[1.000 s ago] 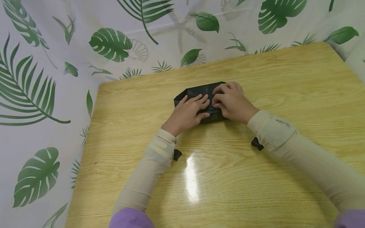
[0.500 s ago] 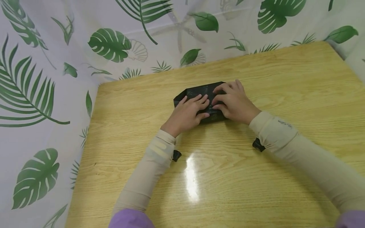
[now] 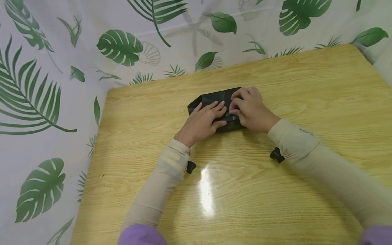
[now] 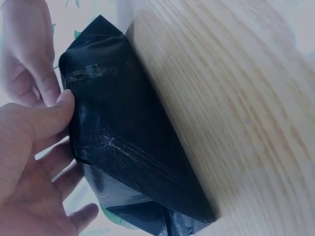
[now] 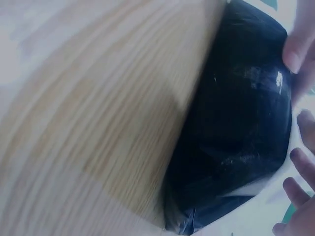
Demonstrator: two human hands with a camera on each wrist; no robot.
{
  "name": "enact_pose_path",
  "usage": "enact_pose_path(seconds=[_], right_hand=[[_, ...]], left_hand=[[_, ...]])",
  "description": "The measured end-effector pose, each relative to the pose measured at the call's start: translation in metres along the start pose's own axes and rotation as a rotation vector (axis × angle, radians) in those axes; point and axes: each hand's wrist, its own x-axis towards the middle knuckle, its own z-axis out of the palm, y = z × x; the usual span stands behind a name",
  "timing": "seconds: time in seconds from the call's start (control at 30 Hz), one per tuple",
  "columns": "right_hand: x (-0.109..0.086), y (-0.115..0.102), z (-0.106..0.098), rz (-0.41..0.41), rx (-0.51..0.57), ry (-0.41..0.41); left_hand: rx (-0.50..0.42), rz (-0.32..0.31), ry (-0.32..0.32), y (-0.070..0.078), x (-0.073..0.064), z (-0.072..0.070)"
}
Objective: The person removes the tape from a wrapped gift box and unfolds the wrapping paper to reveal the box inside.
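A black plastic-wrapped package (image 3: 214, 97) lies on the wooden table, its left end folded to a slanted corner. Across its left half my left hand (image 3: 200, 122) rests with spread fingers, the thumb along the front edge. My right hand (image 3: 252, 110) has curled fingers over the right half, thumb and index tips close together, pinching at the top surface. What exactly lies between those tips is too small to see. In the left wrist view creased shiny plastic covers the package (image 4: 113, 118), with both hands at its edge. The right wrist view shows its smooth dark front (image 5: 226, 113).
The wooden table (image 3: 245, 190) extends around the package, with a bright light reflection in front. A white leaf-print cloth (image 3: 171, 27) hangs behind and to the left. Small black wrist devices (image 3: 277, 155) sit under both sleeves.
The right thumb and index spread slightly apart half a second ago and are drawn together again now. The left hand and the package stay in place.
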Motion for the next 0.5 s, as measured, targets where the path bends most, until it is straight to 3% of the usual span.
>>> enact_pose_path(seconds=[0.1, 0.27, 0.4, 0.5], right_hand=[[-0.002, 0.001, -0.004, 0.005, 0.012, 0.039], [-0.004, -0.005, -0.003, 0.035, -0.055, 0.031], [-0.005, -0.008, 0.003, 0.042, -0.058, 0.106], [-0.006, -0.008, 0.008, 0.001, -0.064, 0.147]], left_hand=[[-0.001, 0.004, 0.009, -0.001, 0.001, 0.0], [-0.027, 0.002, 0.007, -0.002, 0.0, 0.0], [-0.031, 0.006, 0.004, -0.001, 0.0, 0.001], [-0.027, 0.005, 0.005, -0.001, 0.0, 0.001]])
